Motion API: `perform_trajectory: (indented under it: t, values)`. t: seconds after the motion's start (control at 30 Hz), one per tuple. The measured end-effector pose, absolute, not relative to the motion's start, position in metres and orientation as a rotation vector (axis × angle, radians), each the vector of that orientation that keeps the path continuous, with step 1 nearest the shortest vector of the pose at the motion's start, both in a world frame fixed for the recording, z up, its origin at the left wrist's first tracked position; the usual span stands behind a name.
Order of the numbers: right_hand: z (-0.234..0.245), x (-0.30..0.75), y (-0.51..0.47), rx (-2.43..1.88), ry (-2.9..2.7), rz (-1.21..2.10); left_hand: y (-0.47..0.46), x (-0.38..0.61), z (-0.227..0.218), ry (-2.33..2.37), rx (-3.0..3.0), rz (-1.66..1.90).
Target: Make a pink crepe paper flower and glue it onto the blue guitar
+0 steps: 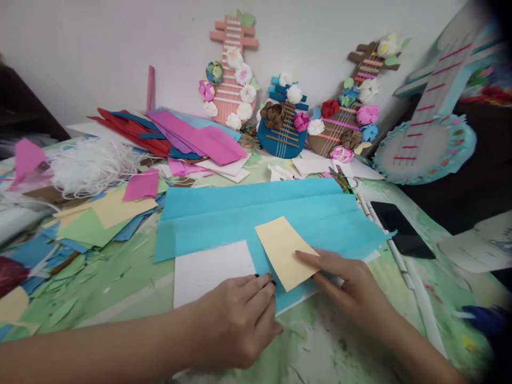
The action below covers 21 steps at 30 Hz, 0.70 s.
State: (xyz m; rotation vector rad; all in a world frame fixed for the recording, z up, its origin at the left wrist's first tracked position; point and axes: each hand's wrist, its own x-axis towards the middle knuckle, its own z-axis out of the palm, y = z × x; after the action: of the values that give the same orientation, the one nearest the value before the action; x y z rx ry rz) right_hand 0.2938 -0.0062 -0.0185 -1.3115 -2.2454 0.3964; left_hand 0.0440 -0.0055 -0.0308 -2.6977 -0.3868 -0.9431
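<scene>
A pale yellow piece of paper [286, 253] is pinched at its right corner between the thumb and fingers of my right hand [354, 290]. It is held over a wide sheet of turquoise crepe paper [224, 213]. My left hand [242, 314] rests with bent fingers at the right edge of a white sheet [212, 266], which lies on the crepe paper. Its fingertips come close to the yellow piece's left edge; the thumb is apart from them, and nothing shows in its grasp. More white sheet edge shows beneath the crepe paper, partly hidden by both hands.
Paper lutes with crepe flowers, one pink [236, 101], one blue [280, 140] and one brown [326, 140], lean on the wall. White string [94, 166] and paper scraps [96, 226] lie left. A phone [402, 229], scissors [344, 178] and a larger light-blue instrument [430, 144] are right.
</scene>
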Motion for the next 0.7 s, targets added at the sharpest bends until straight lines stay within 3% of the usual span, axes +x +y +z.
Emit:
perform_trajectory:
  t: [0.47,0.7]
  values:
    - [-0.022,0.292,-0.01,-1.278,-2.557,0.297,-0.002,0.036,-0.03,-0.448,-2.73,-1.05]
    - [-0.021,0.293,-0.011,-1.274,-2.593,0.328,0.026,0.033,-0.046,-1.256,-2.877,-0.773]
